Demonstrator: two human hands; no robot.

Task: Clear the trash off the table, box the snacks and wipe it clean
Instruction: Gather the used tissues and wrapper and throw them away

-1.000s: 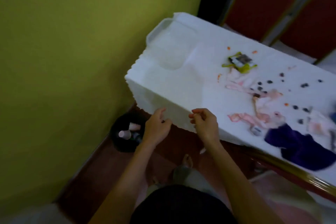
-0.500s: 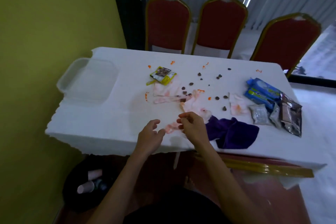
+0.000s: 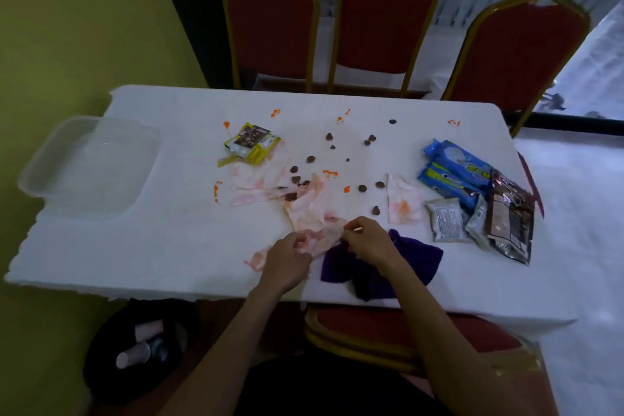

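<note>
Left hand closed on the near end of a stained tissue at the table's front edge; right hand pinched on the same tissue's other side, thumb and forefinger together. Both hands positioned just left of and partly over one purple cloth, crumpled near the front edge of the table. Three further stained tissues counted: two overlapping ones left of centre, one right of centre. One torn yellow wrapper located behind the left tissues. Roughly fourteen small dark brown snack pieces scattered across the centre, exact count uncertain where hidden among tissues. About eight orange smears noted on the white cover. Snack packets grouped at the right end: two blue, two small silver, one dark brown, touching or overlapping one another. One clear plastic box placed at the left end, well apart from the packets, overhanging the table's edge. One black bin on the floor below the near left corner, containing two paper cups and one dark item not identifiable. Three red chairs lined up behind the table, a fourth tucked under the near side.
</note>
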